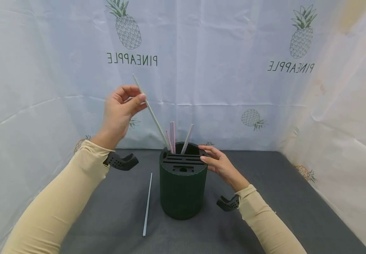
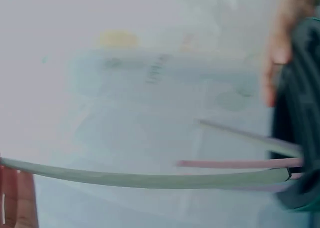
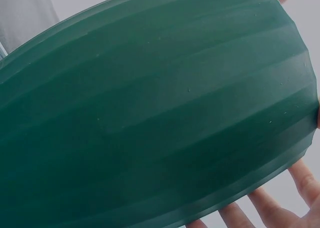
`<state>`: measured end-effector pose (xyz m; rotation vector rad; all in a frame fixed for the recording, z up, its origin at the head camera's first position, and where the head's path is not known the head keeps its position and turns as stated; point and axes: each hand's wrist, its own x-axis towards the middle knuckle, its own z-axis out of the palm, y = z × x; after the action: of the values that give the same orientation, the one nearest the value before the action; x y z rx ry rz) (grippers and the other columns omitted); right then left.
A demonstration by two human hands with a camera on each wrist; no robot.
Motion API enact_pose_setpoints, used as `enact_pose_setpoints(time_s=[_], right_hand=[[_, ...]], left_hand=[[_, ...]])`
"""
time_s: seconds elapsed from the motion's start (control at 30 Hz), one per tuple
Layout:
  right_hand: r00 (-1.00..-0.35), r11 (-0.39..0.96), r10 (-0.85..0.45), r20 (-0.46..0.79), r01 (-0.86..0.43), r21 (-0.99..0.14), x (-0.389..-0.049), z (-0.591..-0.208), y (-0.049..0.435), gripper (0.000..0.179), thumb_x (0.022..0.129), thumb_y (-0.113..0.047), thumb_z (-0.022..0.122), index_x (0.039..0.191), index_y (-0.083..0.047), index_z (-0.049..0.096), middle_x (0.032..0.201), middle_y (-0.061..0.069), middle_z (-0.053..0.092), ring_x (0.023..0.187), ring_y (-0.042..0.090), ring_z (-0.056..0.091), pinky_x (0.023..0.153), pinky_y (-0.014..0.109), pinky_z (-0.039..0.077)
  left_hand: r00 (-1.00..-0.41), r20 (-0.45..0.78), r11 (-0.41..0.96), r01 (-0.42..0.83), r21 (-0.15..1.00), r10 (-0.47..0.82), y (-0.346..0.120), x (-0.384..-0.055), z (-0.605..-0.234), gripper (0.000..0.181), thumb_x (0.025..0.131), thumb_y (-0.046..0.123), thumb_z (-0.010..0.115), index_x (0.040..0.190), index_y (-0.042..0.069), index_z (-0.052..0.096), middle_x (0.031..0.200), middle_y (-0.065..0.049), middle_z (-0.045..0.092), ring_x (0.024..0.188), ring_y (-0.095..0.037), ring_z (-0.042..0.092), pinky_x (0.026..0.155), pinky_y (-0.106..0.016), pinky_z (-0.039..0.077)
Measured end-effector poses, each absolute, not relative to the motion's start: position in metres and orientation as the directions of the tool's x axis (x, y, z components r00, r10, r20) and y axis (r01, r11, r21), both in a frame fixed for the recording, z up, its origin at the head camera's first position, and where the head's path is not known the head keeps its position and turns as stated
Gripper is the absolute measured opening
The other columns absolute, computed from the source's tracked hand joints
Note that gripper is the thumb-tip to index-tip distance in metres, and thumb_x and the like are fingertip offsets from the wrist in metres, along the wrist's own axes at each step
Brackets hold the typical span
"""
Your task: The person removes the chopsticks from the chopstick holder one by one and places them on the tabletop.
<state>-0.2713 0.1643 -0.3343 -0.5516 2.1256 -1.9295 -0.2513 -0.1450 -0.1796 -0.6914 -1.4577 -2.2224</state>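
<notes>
Sleeves of pale beige cloth (image 1: pixel 49 204) reach in from the lower edge, each with a black perforated wrist piece (image 1: pixel 122 162) at its cuff. On the dark grey tabletop (image 1: pixel 116 215), a thin pale blue-grey stick (image 1: pixel 147 204) lies just left of a dark green, ribbed cylindrical holder (image 1: pixel 183 192) with a slotted black top. The right hand (image 1: pixel 222 165) rests against the holder's upper right side, its fingers spread apart and touching it. The left hand (image 1: pixel 120 109), raised above and left of the holder, pinches a slender pale green stick (image 1: pixel 154 118) between thumb and fingers; this slants down to the holder's rear opening, though how far its tip goes in cannot be told. Several thin pink and pale purple sticks (image 1: pixel 172 135) stand in that opening; one pale stick (image 1: pixel 187 138) leans right. Behind hangs a whitish pineapple-print cloth (image 1: pixel 214 81), its lettering mirrored.
</notes>
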Motion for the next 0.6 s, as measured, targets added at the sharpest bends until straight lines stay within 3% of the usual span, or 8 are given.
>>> enact_pose_setpoints(time_s=[0.13,0.27,0.47,0.6], right_hand=[[-0.904,0.062,-0.417,0.098,-0.136,-0.989,-0.271,-0.335,0.165,0.054,0.096,-0.027,0.06,0.146,-0.018,0.041,0.16,0.009,0.015,0.145,0.033,0.025,0.113,0.061,0.03],[-0.904,0.061,-0.416,0.1,-0.138,-0.989,-0.271,-0.336,0.166,0.054,0.097,-0.027,0.06,0.146,-0.018,0.041,0.16,0.01,0.014,0.145,0.033,0.024,0.113,0.061,0.029],[-0.902,0.073,-0.42,0.098,-0.141,-0.987,-0.271,-0.336,0.166,0.054,0.097,-0.028,0.059,0.147,-0.018,0.04,0.16,0.011,0.014,0.145,0.034,0.024,0.112,0.061,0.03],[-0.904,0.071,-0.416,0.098,-0.14,-0.988,-0.271,-0.335,0.165,0.053,0.097,-0.028,0.06,0.146,-0.019,0.041,0.16,0.01,0.016,0.144,0.033,0.026,0.112,0.06,0.031]], left_hand=[[-0.775,0.614,-0.472,0.602,0.644,-0.151,-0.162,-0.245,-0.16,0.016,0.081,-0.007,0.072,0.093,-0.001,0.064,0.085,-0.008,0.062,0.076,-0.017,0.067,0.074,-0.03,0.061],[-0.805,0.558,-0.509,0.574,0.642,-0.204,-0.18,-0.246,-0.161,0.019,0.079,-0.007,0.074,0.095,-0.003,0.065,0.086,-0.009,0.064,0.074,-0.018,0.067,0.07,-0.028,0.061],[-0.916,0.367,-0.404,0.401,0.822,-0.163,-0.206,-0.259,-0.209,0.014,0.083,-0.001,0.073,0.095,0.005,0.069,0.086,-0.003,0.066,0.076,-0.013,0.068,0.073,-0.023,0.06],[-0.968,0.217,-0.25,0.243,0.937,-0.128,-0.216,-0.268,-0.26,0.019,0.088,0.005,0.069,0.107,0.004,0.065,0.085,0.005,0.068,0.076,-0.006,0.067,0.075,-0.019,0.058]])
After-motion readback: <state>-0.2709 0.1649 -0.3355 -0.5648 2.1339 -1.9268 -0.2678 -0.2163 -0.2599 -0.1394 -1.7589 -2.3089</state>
